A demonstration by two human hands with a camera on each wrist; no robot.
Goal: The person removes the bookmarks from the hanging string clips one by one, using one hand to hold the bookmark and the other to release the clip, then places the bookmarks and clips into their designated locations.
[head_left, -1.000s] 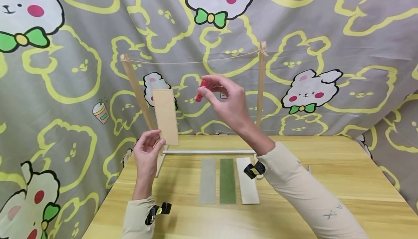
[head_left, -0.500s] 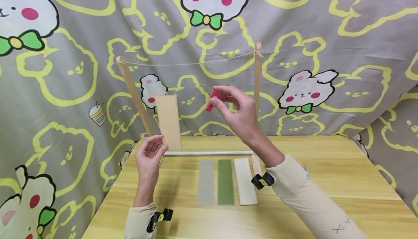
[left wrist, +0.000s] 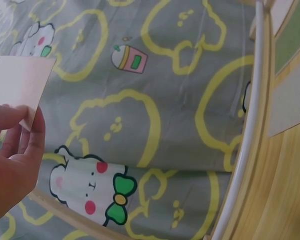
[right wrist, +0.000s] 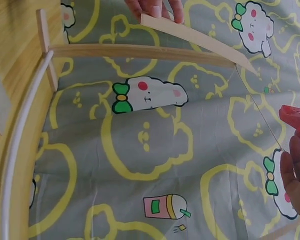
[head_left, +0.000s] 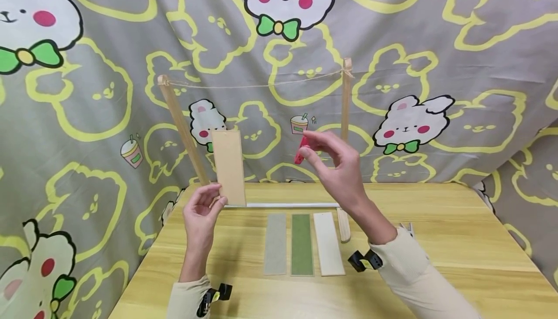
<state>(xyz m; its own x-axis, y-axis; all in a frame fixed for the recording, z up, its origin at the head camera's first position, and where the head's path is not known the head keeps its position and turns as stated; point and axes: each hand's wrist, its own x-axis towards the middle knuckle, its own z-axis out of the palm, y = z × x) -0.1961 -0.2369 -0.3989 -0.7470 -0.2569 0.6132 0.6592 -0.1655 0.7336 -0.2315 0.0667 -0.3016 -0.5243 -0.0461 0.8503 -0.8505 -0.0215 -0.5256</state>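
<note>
My left hand [head_left: 202,217] pinches a tan rectangular card [head_left: 230,171] by its lower left edge, holding it upright above the table. The same card [left wrist: 20,82] shows in the left wrist view, between thumb and fingers. Off to the right, my right hand [head_left: 342,169] pinches a red clothespin [head_left: 301,150] between thumb and fingertips. That clothespin [right wrist: 294,116] appears at the right edge of the right wrist view. Both hands are lower than the thin string [head_left: 257,85], which is tied between two wooden posts.
On the table lie a grey strip [head_left: 275,244], a green strip [head_left: 302,244] and a white strip [head_left: 329,244] in a row. Behind them runs a white bar [head_left: 292,205] at the frame's base. A grey clip [head_left: 410,229] lies by the right sleeve. A patterned curtain [head_left: 479,77] hangs behind.
My right hand has moved down and to the right, away from the string, with the red clothespin still pinched. The left hand and tan card have come slightly lower and to the right.
</note>
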